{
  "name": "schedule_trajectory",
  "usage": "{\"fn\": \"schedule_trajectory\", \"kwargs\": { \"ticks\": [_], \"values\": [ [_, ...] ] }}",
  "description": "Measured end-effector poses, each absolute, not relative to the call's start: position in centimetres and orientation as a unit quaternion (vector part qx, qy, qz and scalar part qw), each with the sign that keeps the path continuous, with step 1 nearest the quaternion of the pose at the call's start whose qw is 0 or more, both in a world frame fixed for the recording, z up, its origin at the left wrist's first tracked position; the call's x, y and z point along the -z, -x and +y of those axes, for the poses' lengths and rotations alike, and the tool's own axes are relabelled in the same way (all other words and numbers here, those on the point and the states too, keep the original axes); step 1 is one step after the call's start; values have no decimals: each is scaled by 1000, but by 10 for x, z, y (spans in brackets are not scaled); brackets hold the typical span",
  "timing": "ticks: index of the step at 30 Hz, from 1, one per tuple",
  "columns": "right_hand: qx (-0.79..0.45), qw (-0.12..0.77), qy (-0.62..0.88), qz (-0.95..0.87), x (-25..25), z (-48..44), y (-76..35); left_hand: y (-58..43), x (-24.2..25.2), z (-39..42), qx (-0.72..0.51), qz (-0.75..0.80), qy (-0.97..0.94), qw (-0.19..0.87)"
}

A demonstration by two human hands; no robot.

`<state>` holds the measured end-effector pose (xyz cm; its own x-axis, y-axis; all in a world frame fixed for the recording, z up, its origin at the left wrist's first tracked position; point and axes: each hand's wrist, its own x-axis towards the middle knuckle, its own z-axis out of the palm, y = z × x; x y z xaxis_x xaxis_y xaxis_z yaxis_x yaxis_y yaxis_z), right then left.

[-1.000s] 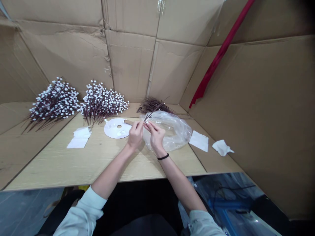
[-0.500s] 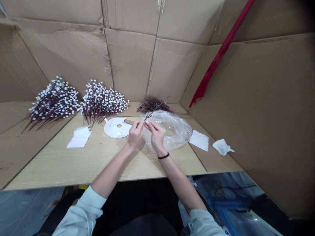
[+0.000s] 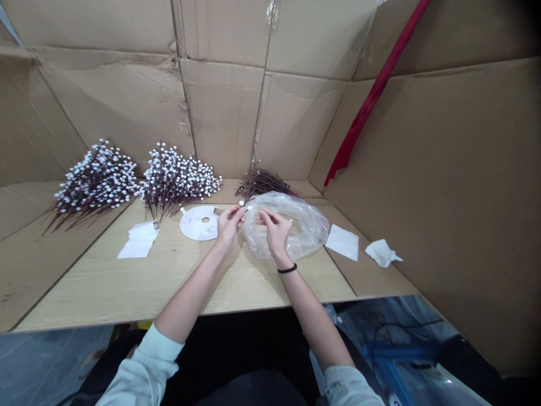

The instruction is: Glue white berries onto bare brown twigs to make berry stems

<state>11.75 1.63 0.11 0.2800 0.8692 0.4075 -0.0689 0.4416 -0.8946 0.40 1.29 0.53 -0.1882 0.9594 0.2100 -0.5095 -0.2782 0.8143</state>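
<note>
My left hand (image 3: pixel 229 226) pinches a thin brown twig (image 3: pixel 248 190) that rises toward the back. A white berry (image 3: pixel 241 203) shows at its fingertips. My right hand (image 3: pixel 276 230) is just to the right, apart from the left, thumb and fingers pinched together over the clear plastic bag (image 3: pixel 316 220). Whether something tiny is between them I cannot make out. Beside my left hand lies a white disc (image 3: pixel 192 226) with a hole in its middle and clear blobs on it. Behind the bag is a pile of bare brown twigs (image 3: pixel 270 183).
Two bunches of white-berried twigs, one at the far left (image 3: pixel 99 179) and another nearer the middle (image 3: pixel 177 176), lean by the cardboard wall (image 3: pixel 224 113). White papers lie left (image 3: pixel 137 243) and right (image 3: pixel 343 242), with a crumpled one (image 3: pixel 381 253) beyond. A red strip (image 3: pixel 367 118) hangs right.
My hands, close together before, have moved apart, the right one going right and the left slightly left. The twig has swung from slanting right to more upright.
</note>
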Motion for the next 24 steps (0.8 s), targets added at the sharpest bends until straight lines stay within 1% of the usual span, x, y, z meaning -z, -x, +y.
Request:
{"fn": "schedule_trajectory", "kwargs": {
  "ticks": [4, 7, 15, 21, 24],
  "values": [
    [-377, 690, 384, -484, -4, 21, -120, -8, -6, 9, -660, 251, -363, 608],
    [-374, 693, 363, -499, -7, 19, -121, -12, -6, 5, -628, 234, -380, 637],
    [-337, 693, 371, -519, -9, 17, -123, -16, -7, 0, -623, 233, -370, 648],
    [-314, 654, 360, -587, -9, 13, -121, -15, -7, -1, -612, 265, -358, 653],
    [-313, 634, 354, -612, -8, 12, -119, -14, -8, 0, -609, 281, -384, 634]
  ]
}}
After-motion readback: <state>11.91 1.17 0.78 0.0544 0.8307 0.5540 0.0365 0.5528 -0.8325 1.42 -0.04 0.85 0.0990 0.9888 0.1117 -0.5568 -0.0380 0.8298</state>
